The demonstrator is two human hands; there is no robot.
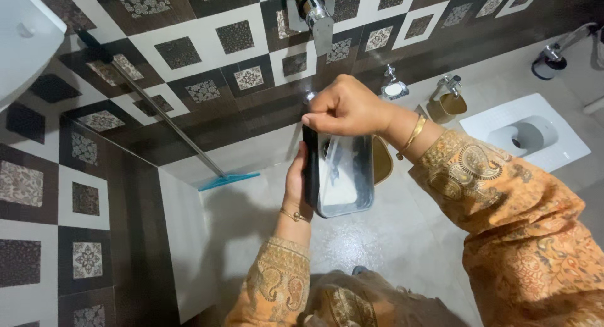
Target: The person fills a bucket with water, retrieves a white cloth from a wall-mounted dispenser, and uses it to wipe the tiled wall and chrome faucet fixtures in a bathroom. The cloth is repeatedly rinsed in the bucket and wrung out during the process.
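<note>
Here the left hand [296, 179] is gripping the dark edge of a metal tray [343, 176], holding it upright above the floor [390, 239]. The right hand [343, 107] is clenching over the tray's top edge. Behind, a squeegee [170, 119] is leaning against the tiled wall [207, 69], a tap [313, 12] overhead.

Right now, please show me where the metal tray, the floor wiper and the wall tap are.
metal tray [345, 176]: head view, on its wet inner bottom.
floor wiper [229, 179]: head view, on its blue blade at the floor.
wall tap [316, 12]: head view, on its chrome spout.
</note>
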